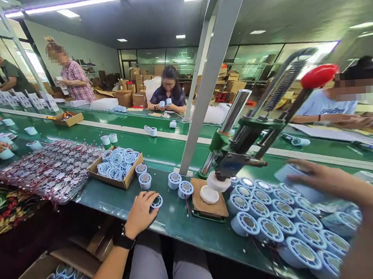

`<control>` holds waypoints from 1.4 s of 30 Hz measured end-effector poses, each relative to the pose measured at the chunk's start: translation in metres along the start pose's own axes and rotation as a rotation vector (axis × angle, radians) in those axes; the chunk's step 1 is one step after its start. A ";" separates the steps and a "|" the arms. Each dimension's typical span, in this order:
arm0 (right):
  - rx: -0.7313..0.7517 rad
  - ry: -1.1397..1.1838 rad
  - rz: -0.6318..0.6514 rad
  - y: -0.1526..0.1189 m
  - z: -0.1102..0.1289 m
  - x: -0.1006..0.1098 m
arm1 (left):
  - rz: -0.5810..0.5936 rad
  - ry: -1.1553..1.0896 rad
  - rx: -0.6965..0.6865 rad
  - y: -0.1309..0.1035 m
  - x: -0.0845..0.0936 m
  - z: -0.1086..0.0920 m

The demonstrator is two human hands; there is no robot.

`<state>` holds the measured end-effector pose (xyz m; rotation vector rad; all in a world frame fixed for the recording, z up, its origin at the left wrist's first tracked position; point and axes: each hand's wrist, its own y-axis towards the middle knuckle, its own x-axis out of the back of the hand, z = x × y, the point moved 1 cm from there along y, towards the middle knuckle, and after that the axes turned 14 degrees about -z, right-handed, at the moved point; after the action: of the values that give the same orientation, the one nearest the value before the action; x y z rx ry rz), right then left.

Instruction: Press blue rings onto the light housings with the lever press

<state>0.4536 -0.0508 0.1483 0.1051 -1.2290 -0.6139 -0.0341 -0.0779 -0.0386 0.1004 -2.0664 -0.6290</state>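
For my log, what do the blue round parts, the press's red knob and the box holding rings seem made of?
Blue round parts: probably moulded plastic, semi-gloss, with even colour and slotted rims; grey centres look metallic.
Red knob: probably glossy plastic, from its smooth shine; painted metal is possible.
Box: likely matt brown cardboard, by its thin walls.

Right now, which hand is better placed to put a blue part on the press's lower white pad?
Probably the left hand: it grips a blue part on the bench, nearer the lower white pad. The right hand, blurred, is farther off, over by the cluster of blue parts.
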 end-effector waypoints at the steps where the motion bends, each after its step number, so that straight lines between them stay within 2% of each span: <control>1: 0.007 -0.017 0.113 -0.028 -0.003 0.010 | -0.036 0.001 0.014 -0.001 -0.001 0.000; 3: 0.106 -0.020 0.301 -0.094 0.010 0.016 | -0.144 -0.003 0.066 -0.003 -0.002 0.002; 4: 0.196 -0.011 0.337 -0.128 0.028 0.012 | -0.206 -0.004 0.102 -0.003 -0.002 0.004; 6: 0.399 -0.015 0.383 -0.185 0.084 -0.009 | -0.319 -0.004 0.177 -0.004 -0.003 0.010; 8: 0.563 -0.019 0.404 -0.220 0.151 -0.040 | -0.390 -0.001 0.233 -0.004 -0.003 0.016; 11: 0.603 -0.056 0.347 -0.225 0.234 -0.088 | -0.474 -0.004 0.298 -0.002 -0.001 0.025; 13: 0.558 -0.063 0.318 -0.212 0.266 -0.114 | -0.527 -0.020 0.330 -0.001 0.002 0.029; 15: 0.522 -0.065 0.295 -0.200 0.282 -0.133 | -0.562 -0.043 0.342 0.000 0.004 0.030; 19: 0.464 -0.087 0.238 -0.185 0.291 -0.158 | -0.584 -0.088 0.337 -0.001 0.003 0.032; 22: 0.405 -0.112 0.192 -0.176 0.291 -0.170 | -0.537 -0.119 0.308 -0.001 0.003 0.031; 25: 0.384 -0.117 0.192 -0.168 0.294 -0.178 | -0.417 -0.153 0.225 -0.004 0.004 0.026; 28: 0.400 -0.093 0.220 -0.164 0.298 -0.183 | -0.247 -0.134 0.077 -0.011 0.008 0.018; 30: 0.412 -0.067 0.231 -0.166 0.297 -0.182 | -0.169 -0.111 0.009 -0.018 0.010 0.014; 32: 0.440 -0.028 0.252 -0.170 0.290 -0.176 | -0.142 -0.112 -0.001 -0.025 0.012 0.013; 38: 0.695 0.120 0.417 -0.181 0.247 -0.151 | -0.110 -0.112 0.010 -0.036 0.016 0.013; 42: 0.667 0.115 0.431 -0.195 0.227 -0.141 | -0.080 -0.095 -0.005 -0.035 0.016 0.012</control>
<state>0.1459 -0.0885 0.0317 0.4144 -1.2523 0.1901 -0.0590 -0.1085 -0.0476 0.1536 -2.1607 -0.6992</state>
